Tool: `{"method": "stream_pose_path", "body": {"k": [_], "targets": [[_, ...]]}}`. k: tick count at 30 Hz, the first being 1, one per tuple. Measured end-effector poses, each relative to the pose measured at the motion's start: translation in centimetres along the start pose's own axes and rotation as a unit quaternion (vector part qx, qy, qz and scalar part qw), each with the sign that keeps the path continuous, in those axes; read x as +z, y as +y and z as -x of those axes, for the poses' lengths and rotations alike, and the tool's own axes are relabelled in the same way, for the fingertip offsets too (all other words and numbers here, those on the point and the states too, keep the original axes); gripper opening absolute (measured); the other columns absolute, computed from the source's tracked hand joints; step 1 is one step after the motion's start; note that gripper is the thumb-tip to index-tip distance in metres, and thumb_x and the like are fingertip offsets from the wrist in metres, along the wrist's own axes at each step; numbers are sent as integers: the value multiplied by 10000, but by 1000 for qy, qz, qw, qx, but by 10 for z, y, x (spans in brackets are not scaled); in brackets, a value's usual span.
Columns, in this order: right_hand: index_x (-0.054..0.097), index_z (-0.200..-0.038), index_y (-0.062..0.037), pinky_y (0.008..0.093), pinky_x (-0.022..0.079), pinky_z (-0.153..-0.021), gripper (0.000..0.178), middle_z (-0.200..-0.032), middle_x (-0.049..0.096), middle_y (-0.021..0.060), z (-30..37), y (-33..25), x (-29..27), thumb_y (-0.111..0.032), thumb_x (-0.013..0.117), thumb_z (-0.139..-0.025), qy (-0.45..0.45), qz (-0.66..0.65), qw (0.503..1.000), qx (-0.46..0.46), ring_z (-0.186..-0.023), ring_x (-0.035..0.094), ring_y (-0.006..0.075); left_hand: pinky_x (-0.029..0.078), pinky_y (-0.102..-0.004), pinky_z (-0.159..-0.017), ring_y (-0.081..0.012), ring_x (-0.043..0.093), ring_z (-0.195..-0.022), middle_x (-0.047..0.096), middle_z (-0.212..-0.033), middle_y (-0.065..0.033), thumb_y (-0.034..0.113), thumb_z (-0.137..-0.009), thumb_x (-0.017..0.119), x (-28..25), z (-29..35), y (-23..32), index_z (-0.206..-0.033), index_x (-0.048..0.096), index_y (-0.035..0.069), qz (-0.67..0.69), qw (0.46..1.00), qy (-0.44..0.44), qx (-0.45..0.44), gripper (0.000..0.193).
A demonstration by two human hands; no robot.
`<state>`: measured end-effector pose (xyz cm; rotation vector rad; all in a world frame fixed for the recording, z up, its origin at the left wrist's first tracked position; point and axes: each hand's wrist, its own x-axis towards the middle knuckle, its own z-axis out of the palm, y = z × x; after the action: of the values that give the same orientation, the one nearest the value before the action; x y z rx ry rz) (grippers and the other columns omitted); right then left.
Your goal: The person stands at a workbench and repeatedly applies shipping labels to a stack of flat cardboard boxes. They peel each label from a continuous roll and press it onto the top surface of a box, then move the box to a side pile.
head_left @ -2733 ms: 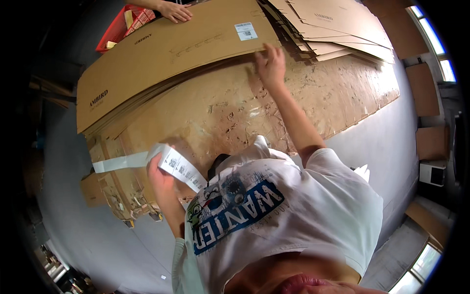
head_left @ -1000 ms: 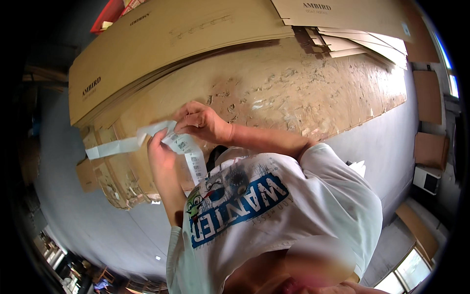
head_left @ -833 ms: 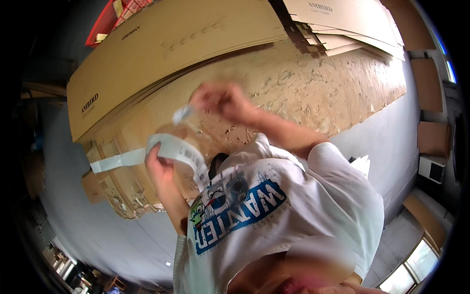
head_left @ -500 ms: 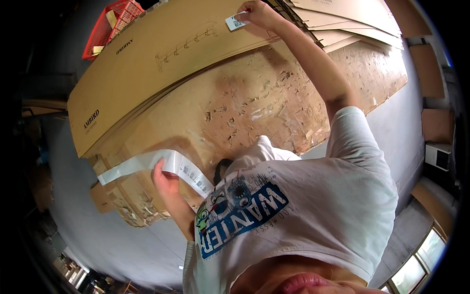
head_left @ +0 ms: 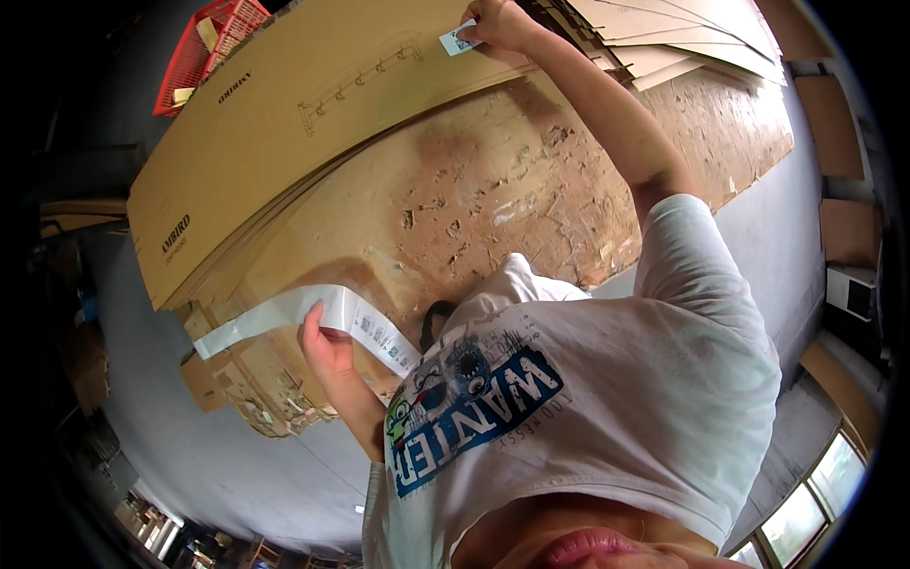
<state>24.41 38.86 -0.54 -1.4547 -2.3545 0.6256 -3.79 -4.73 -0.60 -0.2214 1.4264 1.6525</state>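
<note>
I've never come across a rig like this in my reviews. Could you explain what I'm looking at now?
There is no machine: you see a person's bare left hand and right hand. A fisheye camera on the head looks down, so edges bend and the wearer's shirt looms large. On the worn table lies a cardboard stack, with another pile at upper right. A red basket shows at upper left. The left hand holds a strip of labels; the right holds one label at the cardboard.

Scuffed brown tabletop (head_left: 512,180) under a cardboard stack (head_left: 256,142) and a fanned cardboard pile (head_left: 678,30)
</note>
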Motion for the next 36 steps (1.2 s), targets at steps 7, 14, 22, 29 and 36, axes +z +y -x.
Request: {"method": "stream_pose_path", "body": {"k": [7,14,22,29,36], "targets": [[683,-833,-61,384,505,-679,305,-764,655,170,-3,7,5,-292,708,-635,11,4,1000,-2,-750,643,308,535,-368,-723,-242,632,-854,624,-960,-118,44,-780,609,-1,-6,1,-1031,558,-46,-6,1000,4,2,272],[683,-824,-52,387,510,-679,291,-768,653,180,-3,5,6,-271,687,-633,22,29,999,-18,-749,644,314,535,-372,-709,-246,631,-843,622,-950,-121,43,-779,609,0,-11,-2,-1015,559,-49,-4,1000,14,-6,258],[686,-829,-60,393,516,-678,282,-772,651,181,0,3,3,-268,676,-639,16,31,999,-28,-744,647,318,537,-370,-701,-246,632,-840,623,-946,-118,46,-781,606,4,-12,-2,-1007,564,-43,-15,1000,15,-7,247],[685,-827,-58,392,517,-672,244,-762,649,182,18,-19,-1,-264,633,-707,66,195,978,32,-736,649,314,535,-374,-706,-247,628,-852,618,-961,-118,40,-784,600,2,-14,-1,-1013,560,-47,-13,1000,25,-9,248],[435,-1293,-77,402,322,-1015,604,-1312,451,118,74,-45,-4,-533,425,-897,29,343,937,-63,-1230,397,264,530,-395,-746,-255,625,-893,622,-990,-118,81,-783,607,-12,-13,-10,-1052,553,-26,-18,1000,3,5,295]]}}
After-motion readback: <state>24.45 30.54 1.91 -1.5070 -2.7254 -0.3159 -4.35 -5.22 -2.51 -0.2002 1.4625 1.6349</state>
